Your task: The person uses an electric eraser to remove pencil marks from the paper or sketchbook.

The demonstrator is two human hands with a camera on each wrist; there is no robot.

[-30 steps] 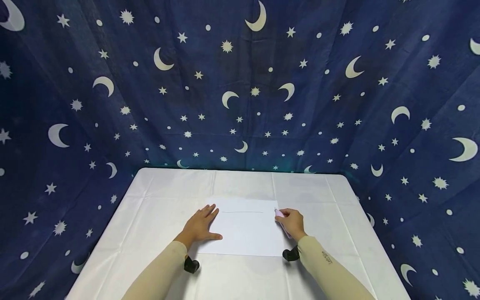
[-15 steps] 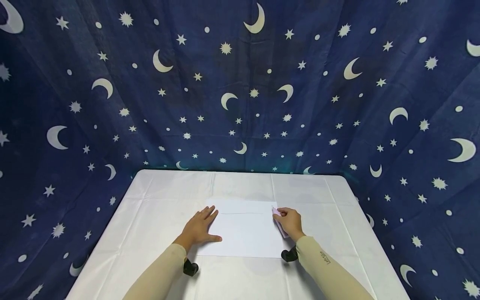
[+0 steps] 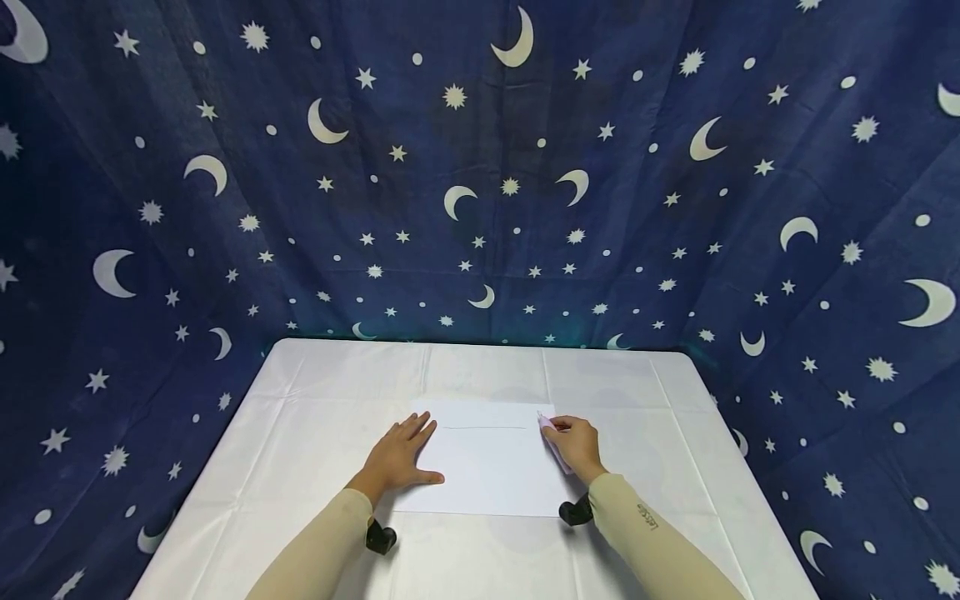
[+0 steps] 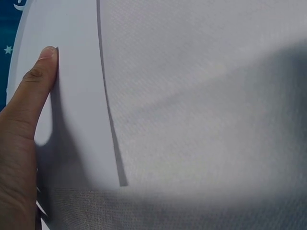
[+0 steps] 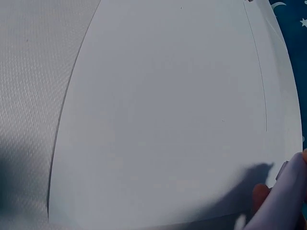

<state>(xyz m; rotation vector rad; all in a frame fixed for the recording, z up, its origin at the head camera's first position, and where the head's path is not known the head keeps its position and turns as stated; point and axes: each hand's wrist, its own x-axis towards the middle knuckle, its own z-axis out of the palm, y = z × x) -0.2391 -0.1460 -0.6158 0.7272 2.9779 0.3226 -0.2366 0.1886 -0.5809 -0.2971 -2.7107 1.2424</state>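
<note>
A white sheet of paper [image 3: 483, 475] lies flat on the table, with one thin dark line [image 3: 483, 428] drawn across its upper part. My left hand [image 3: 402, 454] rests on the paper's left side, fingers spread. In the left wrist view its thumb [image 4: 41, 79] lies straight on the sheet. My right hand [image 3: 579, 443] holds a pale lilac correction tape [image 3: 545, 422] between thumb and fingers at the paper's upper right edge. The right wrist view shows the tape's lilac body [image 5: 283, 201], its small tip close over the paper, just past the end of the line.
A white cloth [image 3: 315, 417] covers the table. A dark blue curtain [image 3: 420, 208] with moons and stars hangs behind and at both sides. Black wrist-worn cameras sit under the left wrist [image 3: 381, 536] and right wrist [image 3: 576, 511].
My right hand has moved a little left with the correction tape, bringing its tip over the paper toward the line's right end. The left hand stays in place.
</note>
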